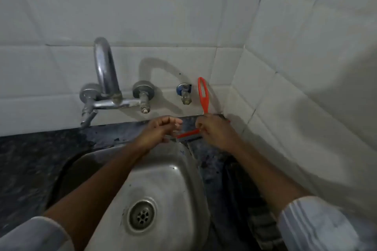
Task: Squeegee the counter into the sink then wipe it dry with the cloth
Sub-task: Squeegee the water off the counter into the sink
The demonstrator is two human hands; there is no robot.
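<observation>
A red squeegee (203,96) stands with its looped handle pointing up against the tiled wall. Its blade lies on the dark wet counter (51,142) just behind the steel sink (163,179). My right hand (214,130) grips the squeegee low on its handle, near the blade. My left hand (161,130) hovers just left of the blade's end with its fingers curled and nothing in them. No cloth can be seen.
A chrome mixer tap (108,87) with two knobs juts from the wall above the sink's back left. A small blue-collared valve (184,92) sits beside the squeegee handle. The tiled side wall (306,87) closes in on the right.
</observation>
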